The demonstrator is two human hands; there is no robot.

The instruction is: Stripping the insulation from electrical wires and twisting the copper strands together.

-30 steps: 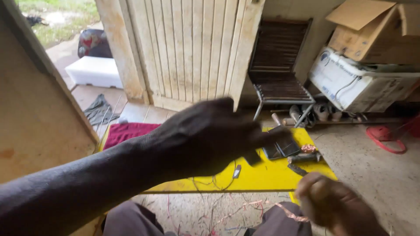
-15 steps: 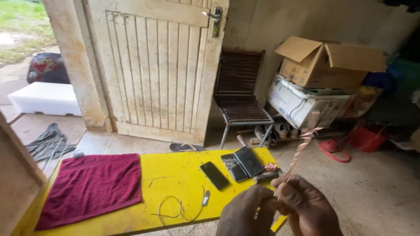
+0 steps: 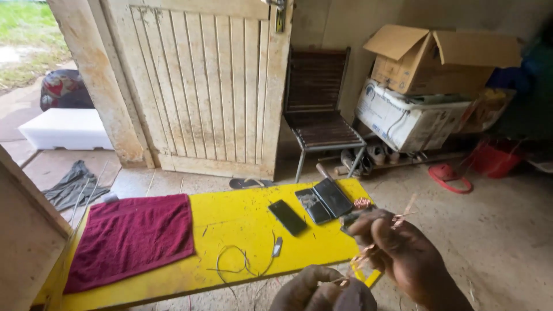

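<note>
Two hands are working low in the view, at about five and six o'clock, over the near edge of a long yellow board (image 3: pixel 230 224) that is lying across the floor; a pale slatted wooden door (image 3: pixel 207 86) is standing open at twelve o'clock, with a dark slatted chair (image 3: pixel 319 109) at one o'clock and an open cardboard box (image 3: pixel 438 57) sitting on a white appliance (image 3: pixel 409 118) at two o'clock. A maroon towel (image 3: pixel 132 239) is covering the board's end at nine o'clock; three dark phones are lying near the board's other end, one phone (image 3: pixel 287 217) apart and two open phones (image 3: pixel 324 200) side by side, with a thin grey cable (image 3: pixel 247 262) curling just below them at six o'clock. The right hand (image 3: pixel 403 253) is curling its fingers closed around a thin strand of coppery wire (image 3: pixel 368 256), which is running down toward the left hand (image 3: pixel 314 288); the left hand is bunching closed on the wire's lower end, pinching it at the fingertips; a small coil of copper wire (image 3: pixel 363 203) is sitting on the board beside the right hand's knuckles.
</note>
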